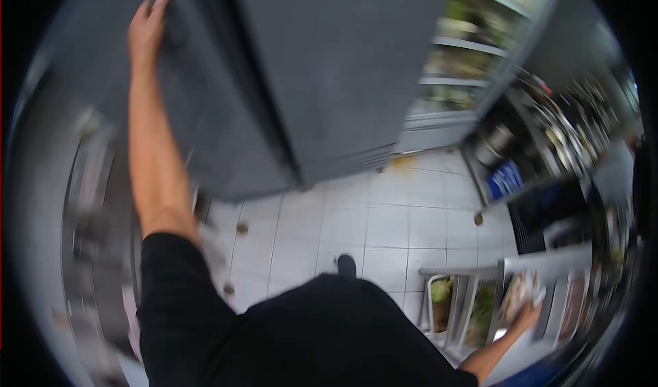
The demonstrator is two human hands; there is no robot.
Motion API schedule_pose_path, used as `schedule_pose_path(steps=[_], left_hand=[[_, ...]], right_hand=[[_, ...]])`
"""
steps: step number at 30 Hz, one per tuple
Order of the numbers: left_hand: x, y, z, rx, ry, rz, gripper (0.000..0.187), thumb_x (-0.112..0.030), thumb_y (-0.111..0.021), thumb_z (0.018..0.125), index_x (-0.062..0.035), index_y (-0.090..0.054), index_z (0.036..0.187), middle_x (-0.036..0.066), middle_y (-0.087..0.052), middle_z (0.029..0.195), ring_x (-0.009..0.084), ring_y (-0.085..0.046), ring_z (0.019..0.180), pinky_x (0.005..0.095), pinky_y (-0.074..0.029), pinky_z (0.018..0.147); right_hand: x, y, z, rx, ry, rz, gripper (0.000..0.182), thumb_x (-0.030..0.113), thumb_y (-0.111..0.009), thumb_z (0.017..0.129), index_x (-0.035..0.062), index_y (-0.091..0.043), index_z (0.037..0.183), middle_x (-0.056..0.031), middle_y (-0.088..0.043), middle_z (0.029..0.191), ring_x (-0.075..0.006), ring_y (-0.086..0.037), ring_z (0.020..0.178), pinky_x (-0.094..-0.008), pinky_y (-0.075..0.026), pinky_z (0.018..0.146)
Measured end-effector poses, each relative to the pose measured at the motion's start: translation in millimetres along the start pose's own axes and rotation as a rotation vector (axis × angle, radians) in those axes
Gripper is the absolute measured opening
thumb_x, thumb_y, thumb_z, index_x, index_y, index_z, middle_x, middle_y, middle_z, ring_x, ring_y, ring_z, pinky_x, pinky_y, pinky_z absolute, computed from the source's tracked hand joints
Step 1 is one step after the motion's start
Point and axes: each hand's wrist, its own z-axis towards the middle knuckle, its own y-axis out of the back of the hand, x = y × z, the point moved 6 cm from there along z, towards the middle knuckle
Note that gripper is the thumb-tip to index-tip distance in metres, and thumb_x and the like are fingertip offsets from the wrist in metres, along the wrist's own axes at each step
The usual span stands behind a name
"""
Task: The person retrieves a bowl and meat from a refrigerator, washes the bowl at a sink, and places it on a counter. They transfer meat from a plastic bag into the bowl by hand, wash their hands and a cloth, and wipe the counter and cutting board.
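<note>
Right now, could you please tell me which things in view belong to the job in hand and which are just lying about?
Seemingly in the job:
- grey door, at the left hand
- pale, blurred item, at the right hand

Apparently just about:
- metal pot
- blue container
- green vegetables near the right hand

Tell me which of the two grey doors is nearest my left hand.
The left door: your left hand is at its upper part, while the other door lies across the dark gap, farther right.
</note>
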Motion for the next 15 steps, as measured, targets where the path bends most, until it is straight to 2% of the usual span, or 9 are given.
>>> schedule_pose_path(steps=[2,4,5,7,10,11,13,14,15], left_hand=[[-21.5,61.4,-49.2,-0.041,0.264,-0.370,0.070,-0.061,-0.059,0.084,0.0035,-0.065,0.108,0.006,-0.060,0.087,0.0246,-0.055,0.086,0.0329,-0.043,0.082],[2.4,150.9,-86.0,-0.363,0.332,-0.338,0.070,-0.058,-0.052,0.090,0.0020,-0.057,0.125,0.012,-0.062,0.116,0.0278,-0.056,0.110,0.0333,-0.040,0.097],[-2.3,186.0,-97.3,-0.423,0.222,-0.430,0.067,-0.052,-0.045,0.096,0.0017,-0.045,0.136,0.015,-0.047,0.140,0.0271,-0.043,0.130,0.0347,-0.031,0.109],[-25.1,239.8,-128.0,-0.615,0.256,-0.436,0.064,-0.047,-0.045,0.097,0.0054,-0.043,0.135,0.017,-0.049,0.136,0.0280,-0.048,0.125,0.0359,-0.034,0.108],[35.1,333.5,-157.8,-0.828,0.364,-0.331,0.050,-0.033,-0.049,0.097,0.0043,-0.048,0.131,0.015,-0.052,0.135,0.0266,-0.048,0.125,0.0356,-0.033,0.109],[49.3,354.6,-165.5,-0.861,0.385,-0.291,0.050,-0.032,-0.049,0.097,0.0043,-0.048,0.130,0.015,-0.052,0.134,0.0267,-0.048,0.125,0.0356,-0.033,0.109],[81.7,400.1,-181.0,-0.909,0.421,-0.209,0.049,-0.031,-0.050,0.096,0.0042,-0.048,0.130,0.015,-0.052,0.134,0.0271,-0.048,0.124,0.0357,-0.033,0.109],[95.8,418.6,-187.1,-0.918,0.441,-0.173,0.049,-0.031,-0.050,0.096,0.0041,-0.049,0.130,0.015,-0.052,0.133,0.0272,-0.049,0.124,0.0357,-0.033,0.109],[110.9,435.9,-193.2,-0.926,0.462,-0.140,0.049,-0.030,-0.050,0.095,0.0041,-0.049,0.130,0.015,-0.053,0.133,0.0274,-0.049,0.124,0.0358,-0.034,0.109]], right_hand=[[-4.3,-9.7,27.0,0.025,-0.009,-0.252,0.043,0.019,-0.051,0.079,-0.0038,-0.059,0.114,-0.0255,-0.064,0.104,-0.0400,-0.061,0.095,-0.0440,-0.045,0.087],[4.5,-24.0,31.6,0.075,0.015,-0.308,0.044,0.022,-0.052,0.079,-0.0026,-0.059,0.115,-0.0256,-0.064,0.103,-0.0419,-0.060,0.094,-0.0453,-0.045,0.085],[22.9,-32.1,37.9,0.098,0.023,-0.347,0.045,0.024,-0.052,0.079,-0.0025,-0.059,0.114,-0.0263,-0.064,0.102,-0.0432,-0.060,0.094,-0.0468,-0.045,0.084],[57.1,-63.2,61.8,0.168,0.099,-0.355,0.046,0.027,-0.053,0.078,-0.0020,-0.060,0.113,-0.0264,-0.064,0.101,-0.0438,-0.060,0.093,-0.0476,-0.045,0.083],[142.3,-113.4,62.9,0.317,0.290,-0.273,0.043,0.026,-0.056,0.078,-0.0011,-0.061,0.111,-0.0248,-0.065,0.100,-0.0422,-0.061,0.093,-0.0464,-0.046,0.083],[170.3,-143.1,61.8,0.422,0.353,-0.124,0.037,0.021,-0.055,0.079,-0.0010,-0.062,0.109,-0.0246,-0.065,0.097,-0.0420,-0.061,0.091,-0.0459,-0.047,0.081],[234.6,-200.9,29.1,0.537,0.471,-0.186,0.030,0.015,-0.053,0.081,-0.0020,-0.062,0.104,-0.0255,-0.066,0.093,-0.0420,-0.062,0.087,-0.0447,-0.048,0.076],[257.3,-232.9,8.4,0.679,0.473,-0.127,0.030,0.017,-0.053,0.082,-0.0017,-0.063,0.103,-0.0268,-0.065,0.093,-0.0430,-0.062,0.087,-0.0463,-0.048,0.075],[252.5,-281.2,-5.3,0.649,0.604,-0.133,0.031,0.020,-0.053,0.082,-0.0009,-0.064,0.102,-0.0269,-0.064,0.088,-0.0439,-0.062,0.085,-0.0477,-0.048,0.073]])
